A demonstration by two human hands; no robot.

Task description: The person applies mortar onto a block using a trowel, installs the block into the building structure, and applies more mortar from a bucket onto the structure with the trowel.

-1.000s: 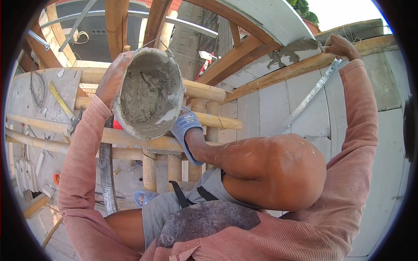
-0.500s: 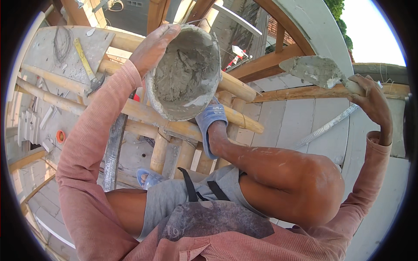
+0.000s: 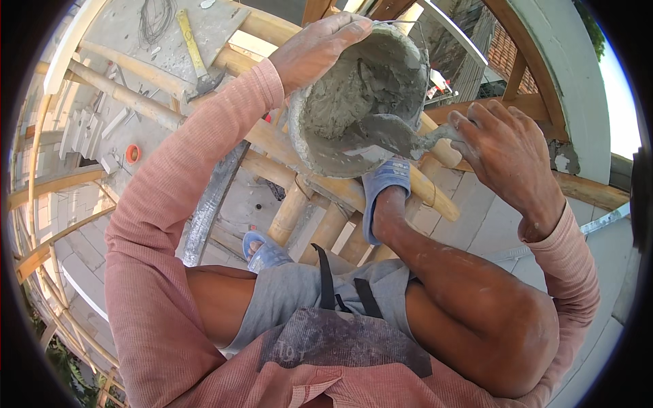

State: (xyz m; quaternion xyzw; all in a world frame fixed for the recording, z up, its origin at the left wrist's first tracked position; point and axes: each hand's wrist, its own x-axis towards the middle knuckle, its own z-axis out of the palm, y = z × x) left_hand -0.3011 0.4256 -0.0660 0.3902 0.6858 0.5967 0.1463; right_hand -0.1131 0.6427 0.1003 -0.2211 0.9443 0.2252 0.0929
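My left hand [image 3: 321, 49] grips the rim of a mortar-crusted bucket [image 3: 326, 164], which is tilted so its mouth faces me. Wet grey mortar [image 3: 350, 92] coats the inside and lies thick toward the far left wall. Closed around a handle, my right hand [image 3: 507, 146] holds a trowel [image 3: 391, 134]. The trowel's blade is inside the bucket's mouth, near the lower right of the mortar, and is smeared grey. My fingers hide most of the handle.
Bamboo poles [image 3: 289, 212] form a scaffold under the bucket and my slippered feet. A yellow-handled hammer [image 3: 193, 47] lies on a board at the far left, beside coiled wire [image 3: 158, 20]. Wooden beams [image 3: 517, 71] and a pale curved panel [image 3: 575, 81] rise at the far right.
My right hand has brought the trowel leftward from the far right into the bucket. The view has shifted, so the bucket and scaffold appear farther right. My left hand keeps its hold on the rim.
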